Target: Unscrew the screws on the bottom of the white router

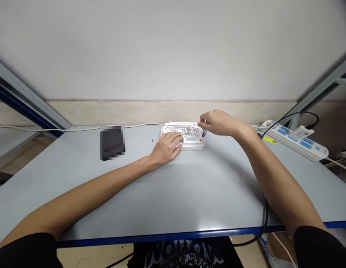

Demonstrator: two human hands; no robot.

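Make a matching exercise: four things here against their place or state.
1. White rectangular plastic device
2. Long white plastic power strip, blue panels
3. Right hand
4. Dark pixelated shape

A. Left of the device on the grey table
B. Holding a slim red-tipped tool
C. By the table's right edge
D. Under the left hand

Pairs: 1-D, 2-C, 3-B, 4-A

Workshop-like, blue-edged wkbench (pixel 167 197), multi-socket pwr strip (pixel 297 138)
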